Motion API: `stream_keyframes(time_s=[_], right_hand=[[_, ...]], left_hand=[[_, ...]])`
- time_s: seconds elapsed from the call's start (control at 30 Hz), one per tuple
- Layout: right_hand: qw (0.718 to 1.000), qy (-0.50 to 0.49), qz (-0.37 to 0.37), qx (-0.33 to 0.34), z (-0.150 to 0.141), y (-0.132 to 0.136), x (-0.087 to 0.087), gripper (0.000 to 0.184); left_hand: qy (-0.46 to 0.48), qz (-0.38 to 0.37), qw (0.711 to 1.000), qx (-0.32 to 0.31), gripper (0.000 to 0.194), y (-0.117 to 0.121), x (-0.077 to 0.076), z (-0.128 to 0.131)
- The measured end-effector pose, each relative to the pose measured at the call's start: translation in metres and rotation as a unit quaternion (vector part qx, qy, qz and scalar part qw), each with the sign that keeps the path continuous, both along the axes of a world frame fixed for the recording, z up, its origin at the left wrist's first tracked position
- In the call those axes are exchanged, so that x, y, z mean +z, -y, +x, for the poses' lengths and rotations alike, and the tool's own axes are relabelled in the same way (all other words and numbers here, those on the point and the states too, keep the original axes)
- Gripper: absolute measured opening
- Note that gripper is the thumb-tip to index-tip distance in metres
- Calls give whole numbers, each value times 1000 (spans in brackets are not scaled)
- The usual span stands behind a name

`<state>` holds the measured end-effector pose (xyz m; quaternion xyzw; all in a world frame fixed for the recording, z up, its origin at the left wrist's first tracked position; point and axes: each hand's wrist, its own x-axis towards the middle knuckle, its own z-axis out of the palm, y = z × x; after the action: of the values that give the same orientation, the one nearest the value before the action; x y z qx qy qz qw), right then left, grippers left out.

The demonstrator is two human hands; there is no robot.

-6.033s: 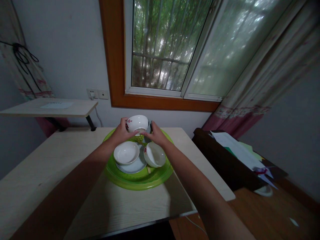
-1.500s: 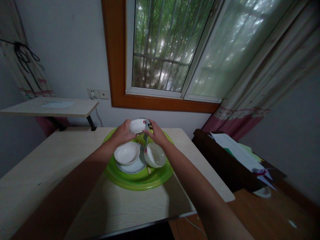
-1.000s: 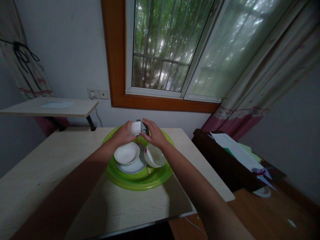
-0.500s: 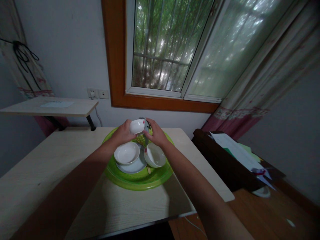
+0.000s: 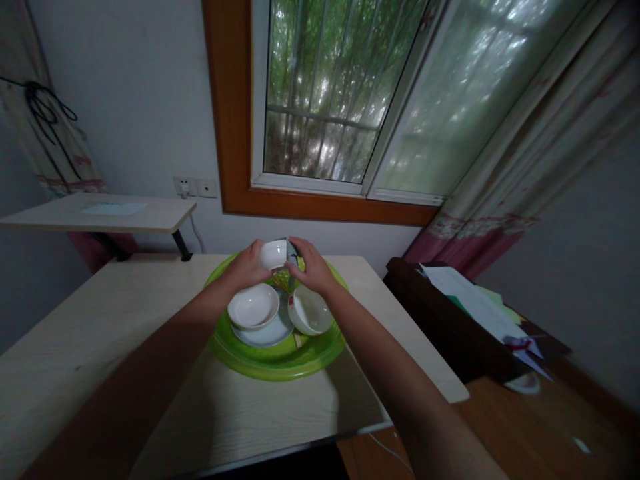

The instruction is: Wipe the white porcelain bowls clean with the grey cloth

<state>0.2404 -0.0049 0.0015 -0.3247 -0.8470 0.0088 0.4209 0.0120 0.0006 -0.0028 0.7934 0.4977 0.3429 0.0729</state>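
Note:
My left hand is closed on a small white bowl, raised over the far part of a green round tray. The bowl is tipped on its side, its opening turned to the right. A grey cloth covers the bowl's mouth, and my right hand grips it against the rim; part of it is hidden by the fingers. Below, a shallow white bowl rests on a white plate in the tray. To its right, a deeper white bowl leans tilted.
The tray stands on a pale wooden table. A raised shelf with a paper sheet is at the left. Behind are a wall socket and a window. Papers lie on a dark brown piece of furniture at the right.
Since six seconds ago the held bowl has turned from facing me onto its side. Lately it keeps rotating between my hands, with the cloth shifting around its rim. The tray's dishes stay put.

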Motion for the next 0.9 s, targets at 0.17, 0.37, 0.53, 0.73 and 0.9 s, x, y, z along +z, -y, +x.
stream_keyframes(time_s=[0.17,0.37,0.53,0.73,0.9], right_hand=[[1000,-1,4,0,1,-1,-1,63],[1000,-8,-4,-3,1,-5,-4,61],[1000,-14,-20,-14,3,-6,-6,60],[1000,-9,-8,-3,3,-4,-5,54],[1000,-12,-10,-19,3,-10,-8,51]], left_hand=[[12,6,1000,0,55,0,-1,0],[26,-11,999,21,59,1,1,-1],[40,-12,999,24,63,0,1,-2],[18,-18,999,24,62,-2,-2,0],[24,-7,1000,12,60,-3,-3,-1]])
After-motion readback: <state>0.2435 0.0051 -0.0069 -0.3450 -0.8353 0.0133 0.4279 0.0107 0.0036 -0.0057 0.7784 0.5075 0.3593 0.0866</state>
